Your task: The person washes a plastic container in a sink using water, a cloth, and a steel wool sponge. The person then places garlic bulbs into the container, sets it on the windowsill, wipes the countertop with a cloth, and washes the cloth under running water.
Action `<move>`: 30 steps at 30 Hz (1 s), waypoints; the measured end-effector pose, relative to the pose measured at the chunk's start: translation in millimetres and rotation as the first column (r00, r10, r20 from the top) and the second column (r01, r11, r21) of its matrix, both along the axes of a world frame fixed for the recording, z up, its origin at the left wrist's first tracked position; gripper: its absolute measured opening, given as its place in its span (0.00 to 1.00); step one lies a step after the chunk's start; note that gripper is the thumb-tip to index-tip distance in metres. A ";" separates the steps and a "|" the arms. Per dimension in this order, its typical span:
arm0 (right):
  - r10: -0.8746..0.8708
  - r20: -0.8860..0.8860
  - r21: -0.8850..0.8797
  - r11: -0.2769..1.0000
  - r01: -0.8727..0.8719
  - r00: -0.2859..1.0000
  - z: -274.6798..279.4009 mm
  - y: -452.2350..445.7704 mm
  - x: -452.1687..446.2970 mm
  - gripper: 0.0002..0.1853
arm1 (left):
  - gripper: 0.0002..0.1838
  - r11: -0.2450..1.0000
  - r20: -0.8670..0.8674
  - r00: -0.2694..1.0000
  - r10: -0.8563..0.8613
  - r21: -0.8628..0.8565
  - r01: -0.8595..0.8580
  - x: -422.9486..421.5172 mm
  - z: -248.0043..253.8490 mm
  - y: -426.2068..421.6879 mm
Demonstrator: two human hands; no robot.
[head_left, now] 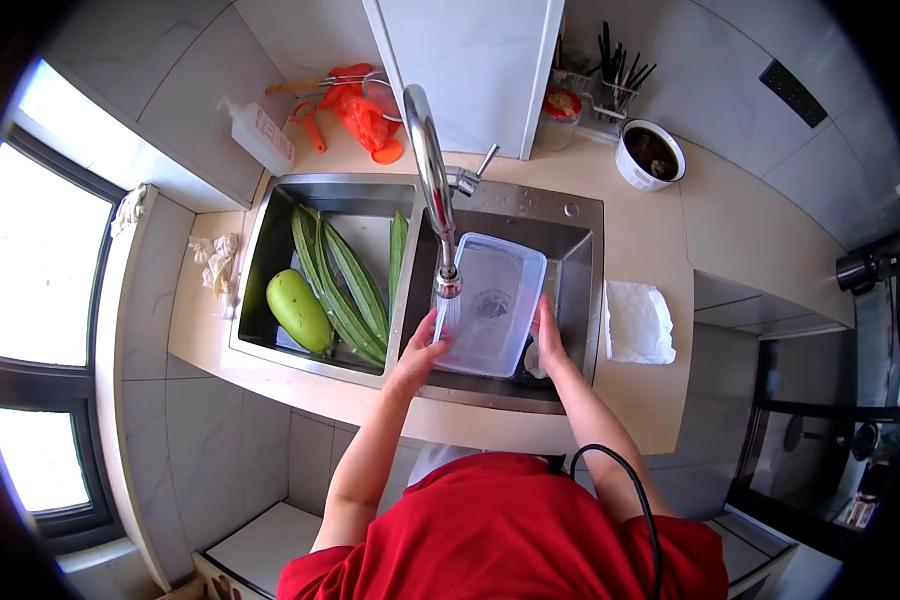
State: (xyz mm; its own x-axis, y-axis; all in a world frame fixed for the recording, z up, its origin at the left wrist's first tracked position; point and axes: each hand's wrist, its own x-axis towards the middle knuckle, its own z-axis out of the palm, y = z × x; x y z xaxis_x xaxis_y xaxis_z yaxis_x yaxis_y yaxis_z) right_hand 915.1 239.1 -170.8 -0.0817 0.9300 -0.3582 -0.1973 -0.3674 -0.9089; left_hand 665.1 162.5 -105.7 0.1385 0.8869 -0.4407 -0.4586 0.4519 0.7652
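Observation:
A clear rectangular plastic container is held in the right basin of the sink, tilted slightly. My left hand grips its left side near the lower corner, thumb over the rim. Along the opposite side, my right hand holds the right edge. Water runs from the chrome faucet near the container's left side, beside my left fingers. Some water appears to lie in the container. A small pale object shows beneath my right hand; its kind is unclear.
Several ridged green gourds and a light-green oval gourd lie in the left basin. Garlic sits on the left counter. A white paper towel and a bowl of dark liquid are at right. A white bottle stands behind.

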 end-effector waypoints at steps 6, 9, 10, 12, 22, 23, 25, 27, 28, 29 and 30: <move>0.409 0.903 -0.427 0.823 -0.375 -0.132 -25.4 -37.5 16.5 0.22 | 0.43 0.994 -0.134 0.990 0.038 -0.100 -0.052 -1.7 -2.7 -1.2; 0.378 0.922 -0.383 0.852 -0.358 -0.088 -36.9 -35.4 17.4 0.21 | 0.44 0.995 -0.272 0.962 0.030 -0.085 -0.055 -0.5 -0.3 -0.8; 0.391 0.920 -0.375 0.857 -0.353 -0.028 -28.8 -29.7 18.6 0.21 | 0.44 0.998 -0.313 0.947 0.068 0.013 -0.067 -0.4 -10.2 -0.5; 0.384 0.918 -0.322 0.865 -0.385 0.095 23.0 -17.5 18.8 0.24 | 0.45 0.992 -0.351 0.929 0.114 0.088 -0.089 1.8 -20.9 -3.1; 0.010 0.492 0.374 0.900 -0.222 0.870 115.6 6.1 -36.4 0.18 | 0.45 0.987 -0.279 0.947 0.162 0.052 -0.153 11.0 -19.5 -1.9; 0.022 0.526 0.419 0.863 -0.281 0.850 92.1 4.7 -49.5 0.18 | 0.45 0.987 -0.271 0.949 0.162 0.045 -0.156 12.6 -20.5 0.0; 0.102 0.546 0.413 0.831 -0.373 0.831 80.6 -7.8 -74.0 0.18 | 0.45 0.986 -0.265 0.949 0.169 0.047 -0.162 16.5 -17.1 5.6; 0.145 0.492 0.384 0.849 -0.363 0.859 54.6 -22.5 -93.4 0.18 | 0.45 0.982 -0.266 0.946 0.185 0.027 -0.185 20.3 -9.5 8.4; 0.147 0.491 0.388 0.845 -0.367 0.859 44.9 -27.4 -94.1 0.18 | 0.45 0.980 -0.226 0.956 0.185 -0.033 -0.197 18.0 -3.7 8.7; 0.205 0.472 0.334 0.858 -0.389 0.858 35.6 -30.6 -93.2 0.17 | 0.45 0.979 -0.227 0.955 0.193 -0.027 -0.204 15.2 -4.8 9.0; 0.260 0.448 0.279 0.868 -0.411 0.855 29.3 -31.5 -91.7 0.16 | 0.44 0.975 -0.280 0.935 0.219 0.025 -0.221 12.1 -11.2 8.0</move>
